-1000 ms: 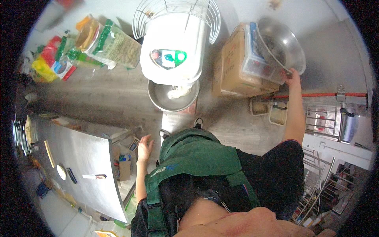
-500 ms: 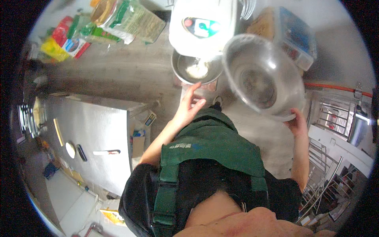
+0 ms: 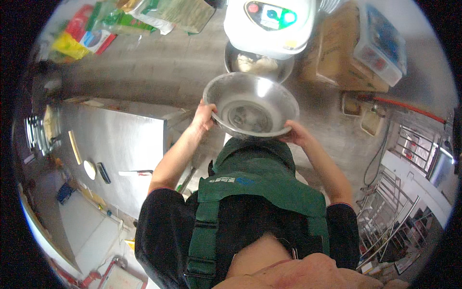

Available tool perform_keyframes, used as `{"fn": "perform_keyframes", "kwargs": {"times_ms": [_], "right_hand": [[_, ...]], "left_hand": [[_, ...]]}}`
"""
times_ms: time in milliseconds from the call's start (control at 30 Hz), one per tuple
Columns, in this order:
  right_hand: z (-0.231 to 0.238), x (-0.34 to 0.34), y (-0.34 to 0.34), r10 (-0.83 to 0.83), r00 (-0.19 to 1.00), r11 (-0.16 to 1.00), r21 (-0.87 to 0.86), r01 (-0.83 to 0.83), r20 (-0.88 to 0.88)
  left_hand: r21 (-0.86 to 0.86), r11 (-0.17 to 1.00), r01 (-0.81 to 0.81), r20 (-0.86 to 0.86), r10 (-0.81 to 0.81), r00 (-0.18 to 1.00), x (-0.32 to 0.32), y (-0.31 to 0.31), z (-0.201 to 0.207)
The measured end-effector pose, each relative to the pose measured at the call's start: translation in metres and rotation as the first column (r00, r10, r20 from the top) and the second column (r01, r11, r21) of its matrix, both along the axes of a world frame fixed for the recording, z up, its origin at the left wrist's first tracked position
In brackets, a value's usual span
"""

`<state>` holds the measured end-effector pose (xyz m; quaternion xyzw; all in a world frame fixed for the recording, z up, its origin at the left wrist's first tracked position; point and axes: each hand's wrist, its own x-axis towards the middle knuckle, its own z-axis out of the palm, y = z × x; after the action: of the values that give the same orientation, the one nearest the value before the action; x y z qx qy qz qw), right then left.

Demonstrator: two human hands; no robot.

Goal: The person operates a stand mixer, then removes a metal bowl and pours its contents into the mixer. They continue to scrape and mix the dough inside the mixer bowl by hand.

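A large steel basin [image 3: 272,103] is held between my two hands, in front of my green apron [image 3: 260,180]. My left hand [image 3: 205,116] grips its left rim. On the lower right rim, my right hand [image 3: 295,134] is closed around the edge. The basin looks empty apart from dull marks on its bottom. Just beyond it stands a white machine [image 3: 267,33] with a control panel. Under that machine sits a smaller metal bowl [image 3: 285,70] with pale dough [image 3: 255,64] in it.
Bags [image 3: 86,36] lie on the floor at the far left. A steel table [image 3: 130,144] with a knife [image 3: 134,173] and other tools stands at my left. To the right are a cardboard box [image 3: 332,58], a clear plastic bin [image 3: 382,43] and a metal rack [image 3: 385,207].
The basin has swung from my right side to the middle, in front of me. My left hand, free before, has taken hold of its left rim. The whole view has shifted a little.
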<state>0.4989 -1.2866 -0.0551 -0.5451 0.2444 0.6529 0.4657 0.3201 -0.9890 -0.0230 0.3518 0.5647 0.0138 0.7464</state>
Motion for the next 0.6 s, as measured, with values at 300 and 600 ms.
{"fn": "perform_keyframes", "kwargs": {"times_ms": [300,600], "right_hand": [[-0.145,0.037,0.077,-0.001,0.953,1.000,-0.011,0.004,0.303],[-0.190,0.055,0.119,-0.267,0.949,0.963,-0.018,0.268,-0.165]], "left_hand": [[0.228,0.948,0.223,-0.335,-0.138,0.932,0.081,0.077,0.003],[0.263,0.881,0.394,-0.509,-0.220,0.832,0.156,0.135,-0.057]]}}
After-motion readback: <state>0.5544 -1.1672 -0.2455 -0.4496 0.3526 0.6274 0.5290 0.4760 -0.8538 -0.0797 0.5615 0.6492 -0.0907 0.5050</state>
